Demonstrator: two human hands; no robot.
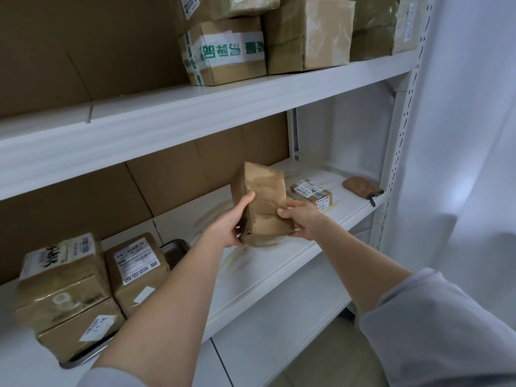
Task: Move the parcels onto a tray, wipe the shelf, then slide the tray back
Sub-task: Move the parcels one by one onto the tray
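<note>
A person holds a brown taped parcel point(261, 203) upright in both hands above the middle shelf point(282, 263) of a white rack. The left hand point(233, 223) grips the parcel's lower left edge, its fingers point(247, 199) clamped along the side; the right hand point(301, 220) clasps the lower right corner, fingers point(284, 212) wrapped on the paper. The parcel's bottom end sits just above the shelf, which shows brownish smears. Behind it, a small flat parcel point(311, 192) with barcode labels lies on the shelf, and a brown cloth point(360, 185) rests near the right upright. At lower left, 3 labelled boxes point(83, 289) sit on a metal tray point(92, 354) on the same shelf. More boxes point(279, 37) crowd the upper shelf point(195, 107).
</note>
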